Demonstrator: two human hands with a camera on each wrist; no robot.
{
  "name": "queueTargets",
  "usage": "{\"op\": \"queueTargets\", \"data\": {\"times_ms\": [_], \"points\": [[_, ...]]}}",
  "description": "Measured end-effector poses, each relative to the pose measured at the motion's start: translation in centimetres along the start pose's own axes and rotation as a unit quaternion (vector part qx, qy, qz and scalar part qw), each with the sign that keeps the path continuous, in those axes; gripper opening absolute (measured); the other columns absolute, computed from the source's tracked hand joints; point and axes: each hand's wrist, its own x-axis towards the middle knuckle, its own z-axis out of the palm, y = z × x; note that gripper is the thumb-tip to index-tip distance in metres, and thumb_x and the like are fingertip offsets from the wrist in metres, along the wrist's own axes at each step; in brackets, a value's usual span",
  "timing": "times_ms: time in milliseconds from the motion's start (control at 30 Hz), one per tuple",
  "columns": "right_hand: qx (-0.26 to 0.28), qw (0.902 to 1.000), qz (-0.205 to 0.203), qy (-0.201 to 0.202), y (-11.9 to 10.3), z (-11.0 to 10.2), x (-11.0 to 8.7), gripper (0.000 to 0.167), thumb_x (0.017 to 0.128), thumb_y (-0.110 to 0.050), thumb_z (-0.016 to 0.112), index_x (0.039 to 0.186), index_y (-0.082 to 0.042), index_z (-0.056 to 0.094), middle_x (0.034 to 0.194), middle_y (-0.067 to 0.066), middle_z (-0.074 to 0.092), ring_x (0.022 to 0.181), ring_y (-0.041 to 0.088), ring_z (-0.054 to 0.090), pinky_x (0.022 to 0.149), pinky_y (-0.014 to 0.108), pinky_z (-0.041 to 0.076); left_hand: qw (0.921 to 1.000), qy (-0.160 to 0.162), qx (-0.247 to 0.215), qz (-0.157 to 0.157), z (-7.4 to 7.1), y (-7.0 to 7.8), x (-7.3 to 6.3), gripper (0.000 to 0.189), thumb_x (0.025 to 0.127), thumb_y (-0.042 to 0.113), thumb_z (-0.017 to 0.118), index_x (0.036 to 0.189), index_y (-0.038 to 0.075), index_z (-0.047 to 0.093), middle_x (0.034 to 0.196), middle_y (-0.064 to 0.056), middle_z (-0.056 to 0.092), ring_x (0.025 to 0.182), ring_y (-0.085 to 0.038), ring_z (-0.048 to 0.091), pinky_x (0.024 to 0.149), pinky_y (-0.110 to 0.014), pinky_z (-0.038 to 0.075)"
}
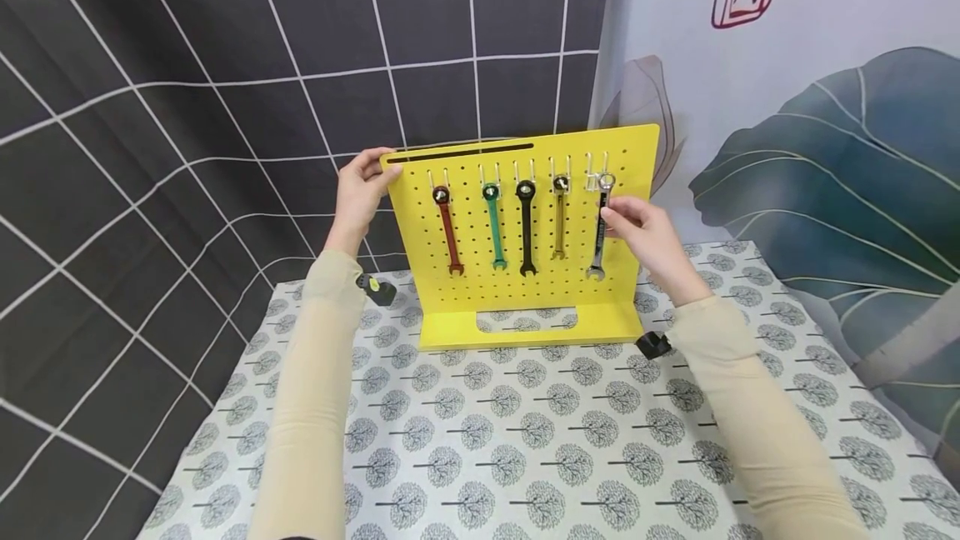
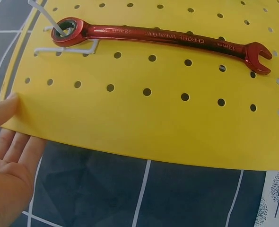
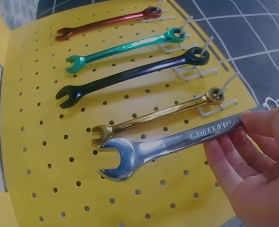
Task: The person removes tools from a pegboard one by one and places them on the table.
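Beige sleeves (image 1: 307, 407) sit nearest the lens, lower left and lower right of the head view; your left hand (image 1: 362, 190) pinches the yellow pegboard (image 1: 472, 232) at its upper-left corner, thumb on the face, fingers behind; sound brace, steady the panel with it. Your right hand (image 1: 648, 244) grips the silver wrench (image 1: 601, 232) just below its ring end, right of centre in the head view; forked end points down, ring in front of the white hook (image 1: 591, 183); can't tell whether it's threaded on the prong.

My read: steer by the ring; line its hole up with the prong, slide along the prong's slant, no twisting, or the hook could pop out of its holes; hold your thumb clear of the ring; don't loosen until it's either seated or fully clear. Watch the forked end, it could knock the gold wrench (image 1: 560, 219) next to it on the left; red wrench (image 1: 448, 227), green wrench (image 1: 494, 227) and black wrench (image 1: 526, 227) hang further left, leave them; board stands upright on the tree-print desk (image 1: 480, 444); go gently, a hard push could tip it.
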Motion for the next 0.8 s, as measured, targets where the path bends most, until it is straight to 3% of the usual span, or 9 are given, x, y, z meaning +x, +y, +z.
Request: {"op": "queueTargets", "data": {"times_ms": [367,633,800], "points": [[-0.007,1.0000,-0.006,-0.001,-1.2,-1.4,-1.4,0.043,0.103,-0.029,0.059,0.131,0.003,0.059,0.114,0.004,0.066,0.094,0.005,0.064,0.087,0.018,0.053,1.0000,-0.004,-0.003,0.008,0.1,-0.1,0.0,0.026,0.092,0.005,0.074,0.117,0.006,0.070,0.098,-0.004,0.070,0.085,-0.012,0.065,0.071,-0.021,0.054],[-0.023,0.9993,-0.026,0.013,-2.0,-4.4,-2.9,0.041,0.102,-0.027,0.062,0.130,0.002,0.061,0.105,-0.012,0.066,0.091,0.006,0.065,0.083,0.017,0.053,1.0000,0.000,-0.008,0.002,-0.1,-0.4,-0.1,0.026,0.092,0.005,0.073,0.118,0.006,0.069,0.101,-0.005,0.069,0.087,-0.013,0.065,0.072,-0.021,0.055],[-0.060,0.9977,-0.013,0.028,-2.3,-6.7,-4.0,0.041,0.102,-0.032,0.061,0.130,-0.003,0.061,0.102,-0.021,0.065,0.090,0.002,0.065,0.081,0.014,0.049,0.9999,-0.003,-0.014,0.004,0.1,-0.3,0.0,0.026,0.092,0.006,0.073,0.118,0.006,0.069,0.102,-0.006,0.069,0.087,-0.013,0.065,0.070,-0.021,0.054]]}}
